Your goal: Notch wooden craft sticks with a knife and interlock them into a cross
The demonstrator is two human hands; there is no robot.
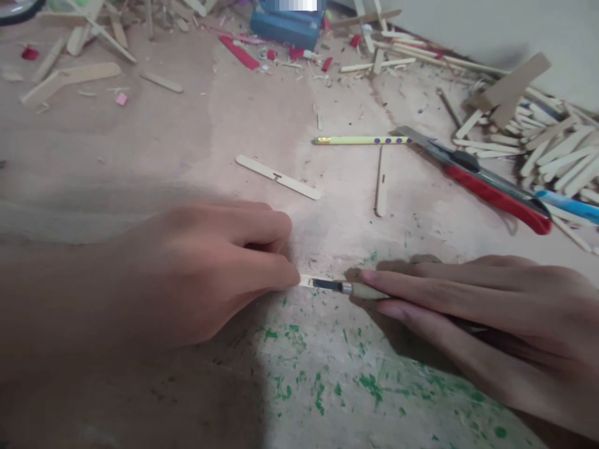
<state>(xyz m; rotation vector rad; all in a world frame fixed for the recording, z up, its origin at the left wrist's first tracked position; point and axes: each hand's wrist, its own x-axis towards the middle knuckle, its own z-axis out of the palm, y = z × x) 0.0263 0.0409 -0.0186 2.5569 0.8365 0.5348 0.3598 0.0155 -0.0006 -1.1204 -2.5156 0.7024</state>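
Observation:
My left hand (210,268) is closed at the table's middle, its thumb and fingers pressing down one end of a narrow wooden craft stick (304,280). From the right comes my right hand (486,318), fingers stretched along a craft knife (332,285) and gripping its pale handle. The knife's short dark blade lies over the stick, close to my left thumb. Most of the stick is hidden under the blade and my fingers. Beyond my hands rests a craft stick with a notch cut at its middle (262,169), and another with a small slot (381,193).
A yellow pencil (350,141) lies behind the sticks. A red utility knife (496,193) sits at right with its blade out, touching the pencil. Piled sticks (566,149) fill the right side, near a blue pen (568,204). A blue block (285,28) and scraps are at the back.

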